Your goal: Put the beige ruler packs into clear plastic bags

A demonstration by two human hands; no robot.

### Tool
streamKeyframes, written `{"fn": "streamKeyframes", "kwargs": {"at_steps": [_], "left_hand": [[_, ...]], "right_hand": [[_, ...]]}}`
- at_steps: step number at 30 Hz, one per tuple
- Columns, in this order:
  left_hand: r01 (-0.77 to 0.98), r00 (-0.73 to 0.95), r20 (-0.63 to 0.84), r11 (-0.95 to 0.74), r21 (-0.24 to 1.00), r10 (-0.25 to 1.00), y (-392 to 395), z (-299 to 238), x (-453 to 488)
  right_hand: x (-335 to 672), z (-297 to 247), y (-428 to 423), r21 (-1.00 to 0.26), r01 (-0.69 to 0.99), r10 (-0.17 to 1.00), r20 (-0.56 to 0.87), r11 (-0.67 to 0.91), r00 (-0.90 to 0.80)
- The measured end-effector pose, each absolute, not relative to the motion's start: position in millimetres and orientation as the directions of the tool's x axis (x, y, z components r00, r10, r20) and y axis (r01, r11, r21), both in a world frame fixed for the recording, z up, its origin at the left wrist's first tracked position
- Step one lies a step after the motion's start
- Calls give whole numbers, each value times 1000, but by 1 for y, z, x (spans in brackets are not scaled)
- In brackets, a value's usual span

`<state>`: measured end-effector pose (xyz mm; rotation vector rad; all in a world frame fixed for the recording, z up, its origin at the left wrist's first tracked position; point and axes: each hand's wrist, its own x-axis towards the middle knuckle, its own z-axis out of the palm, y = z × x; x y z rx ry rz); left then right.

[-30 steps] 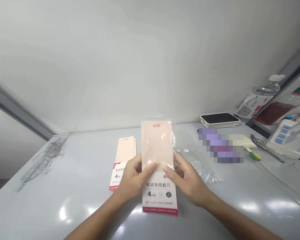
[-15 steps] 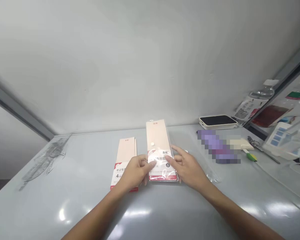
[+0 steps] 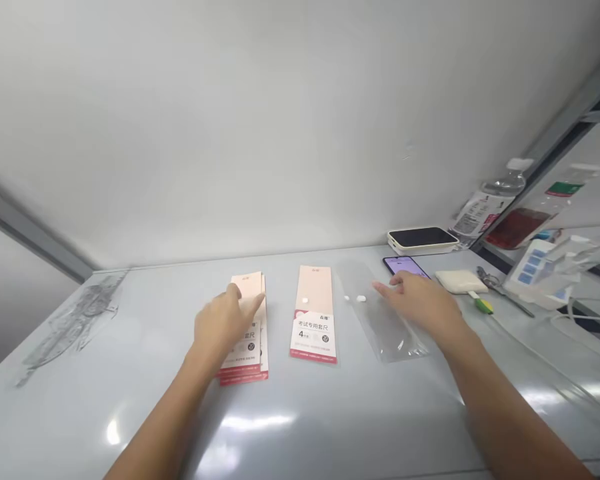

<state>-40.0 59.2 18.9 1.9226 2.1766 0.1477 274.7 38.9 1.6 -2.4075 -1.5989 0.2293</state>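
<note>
A bagged pink card with red-and-white print lies flat on the grey table, with neither hand on it. My left hand hovers over the stack of pink cards to its left, fingers loosely curled, thumb and forefinger near the top card. My right hand reaches to the right, fingers spread over the stack of clear plastic sleeves. It holds nothing.
A phone with a lit screen and a dark phone in a cream case lie at the back right. A white pad, a green-tipped tool, scissors, a water bottle and boxes sit further right.
Both hands laid the bagged card flat on the table and let go. The left hand moved left over the card stack, the right hand moved right onto the clear sleeves.
</note>
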Motion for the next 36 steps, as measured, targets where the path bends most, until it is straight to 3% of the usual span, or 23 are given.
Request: {"fn": "streamKeyframes", "kwargs": {"at_steps": [4,10,19,22,25,28,34,36], "left_hand": [[958,-217,-228,252,135,949,69,20,-57],[952,-225,-366,283,113,903,74,16,-67],[935,-218,-363,300,188,906,72,19,-69],[942,-199,-367,281,186,909,73,15,-68],[949,-180,-369,260,179,912,73,14,-67],[954,-184,-315,246,172,931,70,17,-66],[941,-238,-261,289,178,936,69,9,-59],[939,-241,-262,293,180,935,71,4,-57]], "right_hand": [[277,-8,41,-207,880,903,-138,-428,407],[281,-15,46,-233,878,902,-219,-419,373],[290,-18,47,-334,835,897,-97,-437,430],[291,-9,45,-494,789,925,-101,-366,366],[288,2,41,-798,569,971,-83,-199,223],[281,9,38,-959,265,988,-61,-97,143],[244,3,36,-973,-223,997,-70,-65,16],[228,-1,32,-952,-283,992,-94,-115,-86]]}}
